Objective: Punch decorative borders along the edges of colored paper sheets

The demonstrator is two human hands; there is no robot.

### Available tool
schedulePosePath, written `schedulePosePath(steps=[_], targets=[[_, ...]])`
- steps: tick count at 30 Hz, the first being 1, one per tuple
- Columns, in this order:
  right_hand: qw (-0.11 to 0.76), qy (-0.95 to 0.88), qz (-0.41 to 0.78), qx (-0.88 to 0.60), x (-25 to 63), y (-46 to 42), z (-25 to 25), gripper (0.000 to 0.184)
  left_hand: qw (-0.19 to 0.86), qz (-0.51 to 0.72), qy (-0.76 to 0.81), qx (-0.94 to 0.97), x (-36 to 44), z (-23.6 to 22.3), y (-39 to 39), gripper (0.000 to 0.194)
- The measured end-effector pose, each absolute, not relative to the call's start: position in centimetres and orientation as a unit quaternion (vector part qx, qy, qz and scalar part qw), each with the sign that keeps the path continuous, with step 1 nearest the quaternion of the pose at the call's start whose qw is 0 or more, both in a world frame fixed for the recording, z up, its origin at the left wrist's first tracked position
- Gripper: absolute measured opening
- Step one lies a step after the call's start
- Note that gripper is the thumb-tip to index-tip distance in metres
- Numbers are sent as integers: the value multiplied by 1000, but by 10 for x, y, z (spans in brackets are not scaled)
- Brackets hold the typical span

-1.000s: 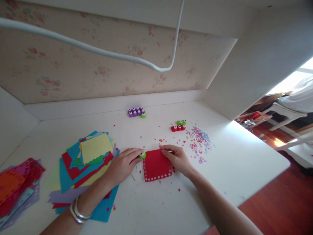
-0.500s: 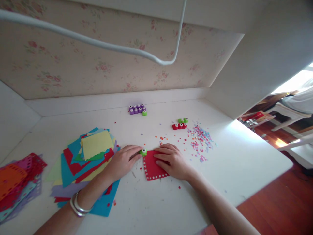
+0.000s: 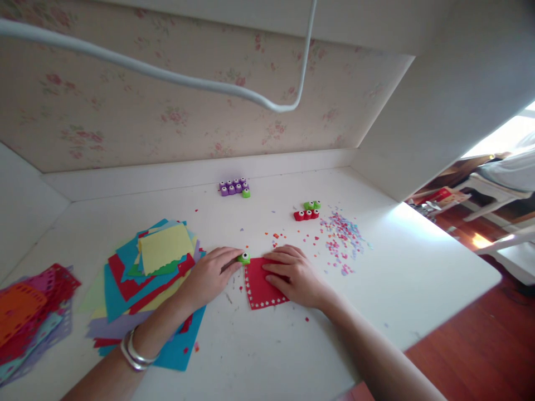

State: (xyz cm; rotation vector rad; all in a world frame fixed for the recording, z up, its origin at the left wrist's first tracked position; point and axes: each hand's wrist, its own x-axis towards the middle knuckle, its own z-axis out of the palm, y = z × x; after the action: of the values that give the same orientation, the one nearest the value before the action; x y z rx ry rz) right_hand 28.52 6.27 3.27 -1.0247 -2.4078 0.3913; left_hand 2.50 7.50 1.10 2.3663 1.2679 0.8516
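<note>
My left hand (image 3: 212,274) is closed on a small green craft punch (image 3: 244,258) with a white top bearing a dark star. The punch sits at the far left corner of a square of red paper (image 3: 267,287). Small star-shaped holes run down the paper's left edge and along its near edge. Flat on the right part of the red paper lies my right hand (image 3: 297,275), fingers stretched out and covering some of it. Whether the paper's corner is inside the punch is too small to tell.
Coloured paper sheets (image 3: 167,248) are piled at left, beside punched sheets (image 3: 25,306). Purple punches (image 3: 234,186) with a green one stand near the wall. Red punches (image 3: 307,215) and green punches (image 3: 312,205) stand right of centre, near scattered confetti (image 3: 343,236). A white cable (image 3: 188,81) hangs overhead.
</note>
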Motion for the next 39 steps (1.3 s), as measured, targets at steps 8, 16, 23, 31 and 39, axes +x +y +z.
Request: schedulePosePath(steps=[8,16,23,31,39], targets=[[237,-883,140,-381,283,62,32,24,171,287,438,834,25,13,74,26],[231,-883,136,-386,283,62,33,25,174,284,442,833,26,12,74,26],[227,-883,135,-387,282,62,34,25,210,275,460,818,26,19,73,27],[227,-885,128,-386,284,62,32,24,295,282,505,760,37,43,79,31],[228,-884,122,-389,284,61,31,23,331,218,535,746,51,46,93,26]])
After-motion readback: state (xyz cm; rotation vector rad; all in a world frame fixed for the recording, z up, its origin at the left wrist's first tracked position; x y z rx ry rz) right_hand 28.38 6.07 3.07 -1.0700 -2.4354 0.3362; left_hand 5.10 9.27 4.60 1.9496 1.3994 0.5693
